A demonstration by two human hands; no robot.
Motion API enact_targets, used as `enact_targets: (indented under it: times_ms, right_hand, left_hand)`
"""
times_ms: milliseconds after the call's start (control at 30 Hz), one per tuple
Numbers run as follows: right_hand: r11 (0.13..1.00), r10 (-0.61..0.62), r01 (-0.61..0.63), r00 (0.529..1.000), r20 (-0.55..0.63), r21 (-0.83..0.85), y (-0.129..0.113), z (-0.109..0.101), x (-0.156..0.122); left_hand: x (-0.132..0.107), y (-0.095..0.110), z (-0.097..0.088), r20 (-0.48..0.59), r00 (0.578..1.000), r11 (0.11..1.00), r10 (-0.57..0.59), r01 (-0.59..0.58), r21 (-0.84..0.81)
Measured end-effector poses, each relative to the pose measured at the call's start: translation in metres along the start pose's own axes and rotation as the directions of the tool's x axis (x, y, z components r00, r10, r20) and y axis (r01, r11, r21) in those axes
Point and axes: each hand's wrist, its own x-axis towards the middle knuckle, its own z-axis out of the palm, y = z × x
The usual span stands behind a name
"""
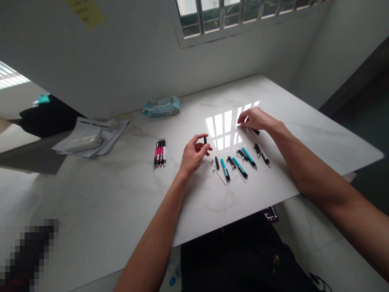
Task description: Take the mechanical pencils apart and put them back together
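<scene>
My left hand (196, 153) holds a short black pen grip (205, 140) upright between thumb and fingertips, above the table. Farther right, my right hand (253, 119) is closed in a pinch low over the tabletop; what its fingertips hold is too small to make out. Partly under that hand lie a dark pen part (255, 131) and thin pieces. Between my forearms, pens taken apart lie in groups: a teal barrel (225, 168), another teal barrel (239, 167), a third teal barrel (249, 157), a white refill (218, 173) and black pieces (257, 149).
Several whole pens (159, 153), red, black and white, lie in a row left of my left hand. Behind them sit a blue wipes pack (161, 106) and papers (88, 142) with a white device on top. The table's front edge runs below my forearms.
</scene>
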Motion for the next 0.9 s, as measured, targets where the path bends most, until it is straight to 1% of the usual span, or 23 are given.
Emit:
enact_targets:
  times_ms: [67, 133, 200, 233, 267, 333, 400, 467, 533, 633, 767, 900]
  right_hand:
    - [1.000, 0.001, -0.001, 1.000, -0.019, 0.003, -0.002, 0.000, -0.001]
    - [0.998, -0.022, 0.026, 0.997, -0.070, 0.052, -0.008, 0.000, -0.002]
    - [0.981, -0.068, 0.091, 0.989, -0.134, 0.170, -0.017, 0.004, -0.003]
    - [0.959, -0.092, 0.128, 0.984, -0.151, 0.253, -0.024, 0.007, -0.003]
    - [0.926, -0.114, 0.159, 0.982, -0.149, 0.343, -0.032, 0.010, -0.004]
    - [0.838, -0.160, 0.187, 0.982, -0.097, 0.512, -0.050, 0.020, -0.007]
    - [0.755, -0.209, 0.185, 0.977, -0.036, 0.630, -0.069, 0.030, -0.012]
    - [0.679, -0.249, 0.176, 0.968, -0.002, 0.713, -0.087, 0.039, -0.017]
    - [0.632, -0.279, 0.171, 0.960, 0.015, 0.756, -0.099, 0.045, -0.022]
    - [0.622, -0.293, 0.163, 0.956, 0.035, 0.766, -0.108, 0.050, -0.027]
    - [0.634, -0.289, 0.149, 0.956, 0.055, 0.759, -0.107, 0.051, -0.027]
    - [0.630, -0.292, 0.154, 0.955, 0.048, 0.762, -0.107, 0.050, -0.027]
  left_hand:
    - [-0.001, -0.001, 0.001, 0.009, 1.000, 1.000, 0.002, -0.003, 0.004]
    - [-0.002, -0.002, 0.002, 0.023, 1.000, 1.000, 0.012, -0.012, 0.014]
    - [-0.003, -0.004, 0.003, 0.030, 0.999, 0.999, 0.026, -0.027, 0.033]
    - [-0.004, -0.005, 0.003, 0.027, 0.999, 0.999, 0.029, -0.030, 0.045]
    - [-0.004, -0.005, 0.004, 0.021, 0.999, 0.998, 0.030, -0.031, 0.058]
    - [-0.005, -0.005, 0.004, 0.004, 1.000, 0.994, 0.027, -0.027, 0.105]
    - [-0.005, -0.004, 0.004, -0.012, 1.000, 0.984, 0.028, -0.025, 0.176]
    - [-0.006, -0.004, 0.003, -0.028, 0.999, 0.973, 0.032, -0.025, 0.229]
    - [-0.006, -0.004, 0.001, -0.035, 0.999, 0.971, 0.032, -0.023, 0.238]
    - [-0.006, -0.004, 0.001, -0.028, 0.999, 0.974, 0.035, -0.028, 0.225]
    - [-0.005, -0.003, 0.001, -0.032, 0.998, 0.975, 0.045, -0.037, 0.217]
    - [-0.005, -0.003, 0.002, -0.041, 0.998, 0.972, 0.048, -0.037, 0.234]
